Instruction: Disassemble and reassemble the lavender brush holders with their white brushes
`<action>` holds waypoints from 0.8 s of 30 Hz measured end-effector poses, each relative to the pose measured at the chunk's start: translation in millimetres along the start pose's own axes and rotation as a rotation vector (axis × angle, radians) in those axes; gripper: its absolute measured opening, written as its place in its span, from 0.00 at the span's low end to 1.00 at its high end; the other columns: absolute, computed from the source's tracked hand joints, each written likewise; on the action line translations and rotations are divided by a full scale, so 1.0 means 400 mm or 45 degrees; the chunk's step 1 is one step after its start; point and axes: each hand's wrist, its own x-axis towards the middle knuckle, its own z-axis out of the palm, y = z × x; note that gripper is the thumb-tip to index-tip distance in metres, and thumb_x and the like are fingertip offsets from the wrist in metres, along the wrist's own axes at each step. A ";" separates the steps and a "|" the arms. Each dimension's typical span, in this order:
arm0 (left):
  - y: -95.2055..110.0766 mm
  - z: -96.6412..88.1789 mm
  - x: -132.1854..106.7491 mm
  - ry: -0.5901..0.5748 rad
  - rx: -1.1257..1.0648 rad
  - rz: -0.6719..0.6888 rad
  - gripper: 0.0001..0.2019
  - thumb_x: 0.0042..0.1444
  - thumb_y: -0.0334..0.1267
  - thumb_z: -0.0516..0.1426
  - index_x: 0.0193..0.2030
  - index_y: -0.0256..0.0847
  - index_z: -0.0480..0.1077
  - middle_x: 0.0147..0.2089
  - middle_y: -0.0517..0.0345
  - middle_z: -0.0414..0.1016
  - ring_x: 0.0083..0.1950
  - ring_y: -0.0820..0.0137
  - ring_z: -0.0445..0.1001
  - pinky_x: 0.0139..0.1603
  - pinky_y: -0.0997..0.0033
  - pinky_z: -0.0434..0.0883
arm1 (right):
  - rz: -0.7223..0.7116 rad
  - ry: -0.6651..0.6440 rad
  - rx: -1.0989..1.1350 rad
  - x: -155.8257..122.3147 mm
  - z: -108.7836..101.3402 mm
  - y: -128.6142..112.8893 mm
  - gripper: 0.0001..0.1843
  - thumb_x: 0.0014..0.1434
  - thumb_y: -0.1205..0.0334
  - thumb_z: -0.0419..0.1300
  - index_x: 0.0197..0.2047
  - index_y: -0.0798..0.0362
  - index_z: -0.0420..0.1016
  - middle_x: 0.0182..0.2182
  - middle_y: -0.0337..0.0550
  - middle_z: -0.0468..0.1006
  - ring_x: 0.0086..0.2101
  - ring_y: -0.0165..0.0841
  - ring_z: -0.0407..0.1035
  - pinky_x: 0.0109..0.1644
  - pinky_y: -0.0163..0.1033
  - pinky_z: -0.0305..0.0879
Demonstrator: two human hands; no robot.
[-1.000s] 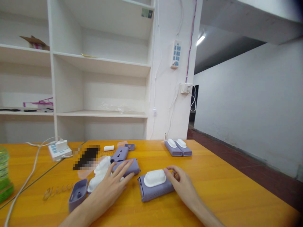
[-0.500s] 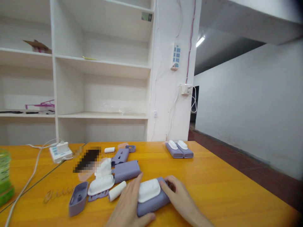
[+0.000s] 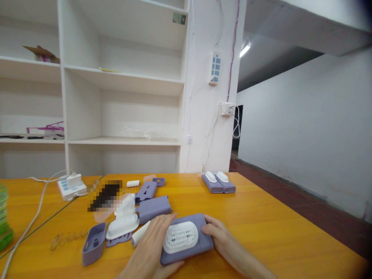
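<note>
Both hands hold a purple plastic case (image 3: 205,244) low over the front of the table. Its broad face, tilted up towards me, carries a white oval piece (image 3: 180,237) with a ribbed or bristly middle. My left hand (image 3: 154,242) grips the left end, thumb below and fingers along the near side of the oval. At the right end, my right hand (image 3: 217,234) has its thumb on the face and fingers behind. Just left of my left hand lies a white cylinder (image 3: 140,234), partly covered by it. Beyond are another purple case body (image 3: 155,209) and a white oval piece (image 3: 122,226).
A purple end cap (image 3: 94,244), a metal spring (image 3: 68,238) and a flat purple part lie left. Two purple cases with white ovals (image 3: 217,183) stand at the far right. A power strip (image 3: 72,188), its cable and a green bottle (image 3: 4,217) are at far left.
The held case has turned, so the white oval's ribbed face now points more towards me. My right hand has shifted its grip along the right end.
</note>
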 end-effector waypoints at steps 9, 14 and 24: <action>0.012 -0.020 0.008 0.073 -0.026 0.036 0.47 0.41 0.31 0.70 0.68 0.53 0.56 0.64 0.51 0.72 0.64 0.50 0.72 0.65 0.50 0.71 | -0.018 -0.067 -0.029 0.004 -0.021 0.021 0.26 0.57 0.49 0.62 0.53 0.57 0.80 0.49 0.53 0.82 0.52 0.49 0.74 0.61 0.53 0.64; 0.014 -0.016 0.005 0.035 -0.074 -0.011 0.48 0.37 0.28 0.70 0.66 0.54 0.57 0.63 0.53 0.72 0.63 0.52 0.73 0.64 0.51 0.71 | -0.083 -0.089 -0.184 -0.015 -0.028 0.002 0.30 0.59 0.46 0.61 0.58 0.55 0.76 0.56 0.52 0.78 0.58 0.49 0.69 0.64 0.53 0.60; 0.014 -0.029 0.004 -0.027 -0.124 0.022 0.49 0.39 0.29 0.71 0.67 0.55 0.55 0.66 0.51 0.69 0.65 0.50 0.70 0.67 0.49 0.69 | -0.063 -0.112 -0.316 -0.041 -0.004 -0.041 0.32 0.61 0.42 0.57 0.61 0.54 0.74 0.57 0.52 0.77 0.56 0.50 0.70 0.64 0.55 0.61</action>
